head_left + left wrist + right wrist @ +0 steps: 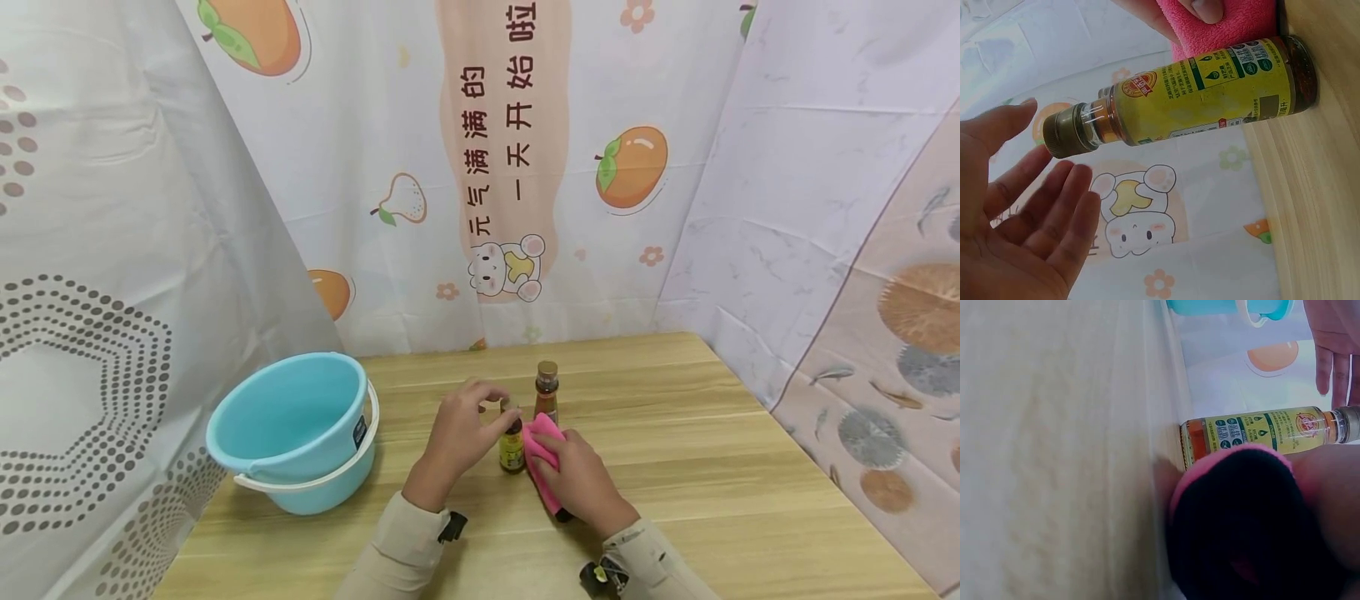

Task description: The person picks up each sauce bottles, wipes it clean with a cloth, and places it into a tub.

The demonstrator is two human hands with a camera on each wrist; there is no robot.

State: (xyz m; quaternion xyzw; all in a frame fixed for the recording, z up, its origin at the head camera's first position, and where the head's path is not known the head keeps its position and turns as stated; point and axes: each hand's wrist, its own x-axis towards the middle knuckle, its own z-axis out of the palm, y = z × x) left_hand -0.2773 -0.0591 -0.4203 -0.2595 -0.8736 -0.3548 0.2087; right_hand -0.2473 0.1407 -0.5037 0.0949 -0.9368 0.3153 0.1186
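A small glass bottle (512, 452) with a yellow-green label and a dark cap stands upright on the table. My left hand (460, 432) is beside its cap, fingers spread and loosely bent; the left wrist view shows the cap (1063, 132) between thumb and fingers, not gripped. In my right hand (587, 482) is a folded pink cloth (537, 477), dark on its underside, held just right of the labelled bottle. Whether the cloth touches the glass I cannot tell. Behind the cloth stands a second, brown bottle (547, 402), its lower part hidden.
Two light-blue buckets (300, 492), apparently nested, with a white handle stand at the table's left side. Printed curtains (375, 275) hang behind the wooden table (720, 483) and along both sides.
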